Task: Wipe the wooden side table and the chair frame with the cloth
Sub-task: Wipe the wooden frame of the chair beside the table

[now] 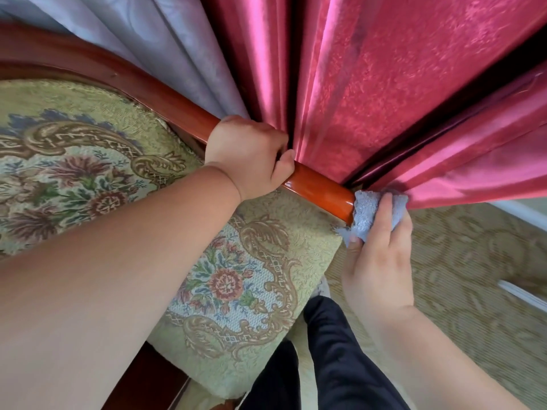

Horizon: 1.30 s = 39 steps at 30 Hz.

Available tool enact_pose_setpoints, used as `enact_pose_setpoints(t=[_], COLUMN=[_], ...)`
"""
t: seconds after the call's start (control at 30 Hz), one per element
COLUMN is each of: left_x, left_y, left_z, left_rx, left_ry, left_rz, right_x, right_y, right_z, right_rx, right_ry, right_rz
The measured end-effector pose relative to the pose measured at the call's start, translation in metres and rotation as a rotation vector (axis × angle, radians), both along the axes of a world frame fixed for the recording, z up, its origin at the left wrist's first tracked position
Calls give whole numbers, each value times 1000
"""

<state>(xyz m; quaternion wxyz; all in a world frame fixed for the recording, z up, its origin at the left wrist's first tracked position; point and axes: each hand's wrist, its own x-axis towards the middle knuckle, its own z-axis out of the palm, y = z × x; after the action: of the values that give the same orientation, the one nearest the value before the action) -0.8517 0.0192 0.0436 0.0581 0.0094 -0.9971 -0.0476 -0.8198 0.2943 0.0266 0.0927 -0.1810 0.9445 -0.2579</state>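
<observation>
Left hand grips the glossy wooden chair frame. Just to its right, the right hand pinches a bunched blue cloth against the frame's end, beside red curtains.

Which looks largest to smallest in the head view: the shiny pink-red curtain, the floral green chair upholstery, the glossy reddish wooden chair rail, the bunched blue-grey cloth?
1. shiny pink-red curtain
2. floral green chair upholstery, unsure against the curtain: an arm hides part
3. glossy reddish wooden chair rail
4. bunched blue-grey cloth
</observation>
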Motion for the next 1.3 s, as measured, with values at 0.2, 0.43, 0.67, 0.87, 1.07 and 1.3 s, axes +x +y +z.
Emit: enact_pose_setpoints(t=[0.2,0.43,0.67,0.87,1.07,1.3], left_x=[3,3,17,90,119,163], left_y=[0,-1,9,3,1,7], left_z=[0,0,2,5,36,121], left_rx=[-22,-22,29,5,48,145], left_ry=[-6,9,-42,-60,-362,-591], left_rz=[-6,-15,190,254,398,667], right_x=[-19,-52,-42,-50,-52,-44], right_y=[-18,-47,-7,-79,-148,-151], right_z=[3,22,19,35,40,85], right_rx=[204,121,219,387,455,458], right_ry=[276,281,267,290,188,37], right_rz=[186,388,319,470,645,768])
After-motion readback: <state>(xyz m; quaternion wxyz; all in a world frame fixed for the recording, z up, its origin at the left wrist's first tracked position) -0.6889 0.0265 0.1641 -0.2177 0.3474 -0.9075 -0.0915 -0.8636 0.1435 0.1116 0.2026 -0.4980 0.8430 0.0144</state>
